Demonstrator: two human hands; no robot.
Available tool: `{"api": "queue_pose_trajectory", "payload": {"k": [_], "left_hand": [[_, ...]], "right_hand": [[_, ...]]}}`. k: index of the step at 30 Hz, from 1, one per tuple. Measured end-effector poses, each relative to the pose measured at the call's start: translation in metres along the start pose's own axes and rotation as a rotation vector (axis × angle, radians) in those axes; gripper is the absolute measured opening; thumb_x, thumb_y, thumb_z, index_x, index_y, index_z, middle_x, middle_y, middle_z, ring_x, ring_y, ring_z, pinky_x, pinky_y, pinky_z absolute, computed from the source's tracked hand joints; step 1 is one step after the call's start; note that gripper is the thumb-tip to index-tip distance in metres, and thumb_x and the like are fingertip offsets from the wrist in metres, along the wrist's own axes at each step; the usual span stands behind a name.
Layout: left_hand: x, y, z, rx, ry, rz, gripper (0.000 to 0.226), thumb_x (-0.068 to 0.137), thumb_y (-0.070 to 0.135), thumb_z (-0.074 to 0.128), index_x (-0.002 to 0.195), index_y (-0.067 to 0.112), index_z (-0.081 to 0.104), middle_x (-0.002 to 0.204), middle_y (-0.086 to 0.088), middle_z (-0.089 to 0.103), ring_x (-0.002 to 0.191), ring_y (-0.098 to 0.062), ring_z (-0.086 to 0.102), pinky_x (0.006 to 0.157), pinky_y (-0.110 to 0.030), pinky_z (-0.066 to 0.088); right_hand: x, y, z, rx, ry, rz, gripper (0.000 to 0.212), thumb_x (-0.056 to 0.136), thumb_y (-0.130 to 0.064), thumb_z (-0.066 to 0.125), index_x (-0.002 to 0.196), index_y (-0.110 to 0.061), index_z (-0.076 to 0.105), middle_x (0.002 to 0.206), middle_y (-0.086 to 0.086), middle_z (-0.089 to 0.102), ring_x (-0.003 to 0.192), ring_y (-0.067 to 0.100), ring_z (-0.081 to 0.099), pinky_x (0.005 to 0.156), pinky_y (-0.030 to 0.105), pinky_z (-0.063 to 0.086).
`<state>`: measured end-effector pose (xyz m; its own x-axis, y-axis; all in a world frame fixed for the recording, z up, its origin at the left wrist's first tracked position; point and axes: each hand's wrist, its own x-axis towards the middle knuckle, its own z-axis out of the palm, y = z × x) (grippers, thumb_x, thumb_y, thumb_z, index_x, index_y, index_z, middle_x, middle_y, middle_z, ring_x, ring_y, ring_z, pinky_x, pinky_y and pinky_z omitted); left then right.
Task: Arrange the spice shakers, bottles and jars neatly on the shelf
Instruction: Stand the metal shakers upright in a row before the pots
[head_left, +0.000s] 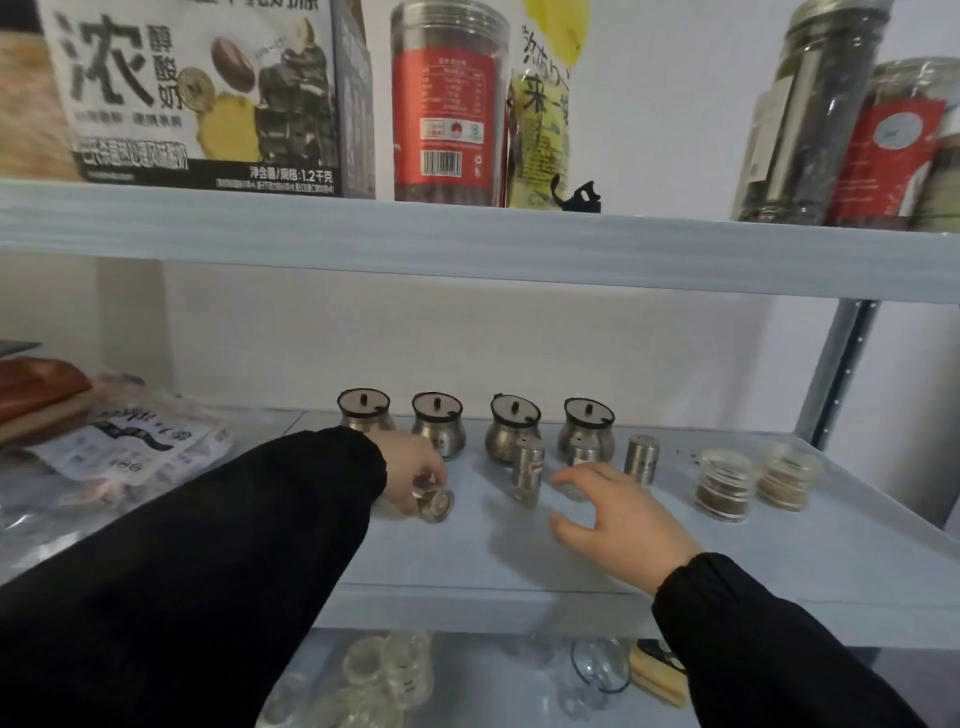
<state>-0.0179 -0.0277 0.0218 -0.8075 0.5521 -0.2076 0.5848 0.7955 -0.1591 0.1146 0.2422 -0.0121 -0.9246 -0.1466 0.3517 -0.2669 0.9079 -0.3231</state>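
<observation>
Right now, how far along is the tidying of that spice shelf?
Partly done. Four lidded pots stand in a row at the back, and two clear jars sit side by side on the right. The left hand grips a small jar, tipped over. The right hand is open by a small jar. Two metal shakers are not lined up yet.

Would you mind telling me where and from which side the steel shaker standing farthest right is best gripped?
Grip the steel shaker around the middle of its straight body, coming from the front edge of the shelf. It stands upright; a lidded pot crowds its rear left, and the right hand is already open nearby.
</observation>
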Motion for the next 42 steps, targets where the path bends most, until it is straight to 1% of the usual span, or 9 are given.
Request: {"api": "queue_pose_trajectory", "payload": {"k": [9,15,21,24,27,30,33,38,42], "left_hand": [[0.007,-0.010,0.010,0.150,0.027,0.052,0.029,0.072,0.035,0.064,0.098,0.043,0.053,0.104,0.012,0.050,0.091,-0.020,0.056,0.081,-0.042,0.053],[0.009,0.009,-0.017,0.379,0.017,0.212,0.035,0.082,0.023,0.064,0.117,0.027,0.064,0.119,0.001,0.051,0.112,-0.024,0.043,0.086,-0.041,0.047],[0.013,0.016,-0.013,0.133,0.109,0.236,0.065,0.082,0.016,0.069,0.141,0.031,0.048,0.136,0.004,0.053,0.129,-0.018,0.039,0.104,-0.036,0.040],[0.013,0.002,-0.009,-0.034,0.213,0.187,0.077,0.069,0.042,0.073,0.140,0.041,0.042,0.138,0.010,0.047,0.128,-0.014,0.041,0.104,-0.035,0.041],[0.002,-0.006,-0.013,-0.237,0.326,0.073,0.058,0.075,0.053,0.067,0.129,0.040,0.052,0.119,0.012,0.055,0.111,-0.011,0.050,0.090,-0.030,0.044],[-0.006,-0.004,-0.017,-0.305,0.338,-0.015,0.035,0.083,0.056,0.061,0.112,0.035,0.060,0.101,0.013,0.060,0.092,-0.011,0.056,0.077,-0.030,0.047],[-0.005,0.003,-0.014,-0.319,0.352,-0.030,0.026,0.088,0.047,0.061,0.107,0.029,0.062,0.095,0.012,0.058,0.086,-0.010,0.054,0.064,-0.022,0.039],[-0.002,0.006,-0.012,-0.412,0.340,-0.007,0.026,0.086,0.023,0.058,0.107,0.035,0.067,0.107,0.011,0.064,0.094,-0.009,0.059,0.090,-0.030,0.050],[-0.001,0.003,-0.009,-0.468,0.403,-0.009,0.026,0.088,0.024,0.056,0.107,0.040,0.063,0.110,0.012,0.061,0.101,-0.011,0.059,0.090,-0.029,0.047]], "right_hand": [[-0.011,-0.006,-0.001,-0.029,0.036,0.026,0.051,0.086,-0.057,0.054,0.134,-0.039,0.050,0.133,-0.016,0.051,0.118,0.004,0.049,0.100,0.027,0.043],[-0.016,-0.006,-0.007,-0.030,0.047,0.045,0.049,0.088,-0.052,0.057,0.134,-0.036,0.052,0.134,-0.016,0.051,0.120,0.002,0.047,0.098,0.019,0.037],[-0.017,-0.005,-0.005,-0.030,0.021,0.048,0.051,0.087,-0.055,0.053,0.135,-0.037,0.051,0.137,-0.016,0.049,0.124,0.005,0.045,0.102,0.024,0.040],[-0.018,-0.003,-0.004,-0.030,0.009,0.051,0.052,0.086,-0.056,0.052,0.134,-0.039,0.050,0.138,-0.016,0.049,0.124,0.005,0.046,0.103,0.027,0.041],[-0.018,-0.003,-0.003,-0.027,0.001,0.049,0.051,0.086,-0.056,0.053,0.134,-0.039,0.050,0.139,-0.016,0.048,0.123,0.006,0.047,0.102,0.027,0.042],[-0.017,-0.006,-0.001,-0.025,-0.009,0.045,0.051,0.086,-0.055,0.054,0.134,-0.039,0.050,0.139,-0.015,0.048,0.123,0.006,0.048,0.101,0.026,0.042],[-0.018,-0.009,0.000,-0.026,-0.017,0.034,0.050,0.087,-0.054,0.054,0.134,-0.039,0.049,0.138,-0.014,0.048,0.123,0.006,0.046,0.102,0.025,0.040],[-0.019,-0.012,-0.001,-0.028,-0.028,0.020,0.049,0.088,-0.053,0.054,0.134,-0.038,0.049,0.139,-0.013,0.048,0.125,0.005,0.044,0.102,0.022,0.037],[-0.022,-0.012,-0.003,-0.032,-0.039,0.022,0.048,0.089,-0.053,0.055,0.135,-0.039,0.048,0.140,-0.015,0.046,0.127,0.004,0.041,0.102,0.020,0.034]]}}
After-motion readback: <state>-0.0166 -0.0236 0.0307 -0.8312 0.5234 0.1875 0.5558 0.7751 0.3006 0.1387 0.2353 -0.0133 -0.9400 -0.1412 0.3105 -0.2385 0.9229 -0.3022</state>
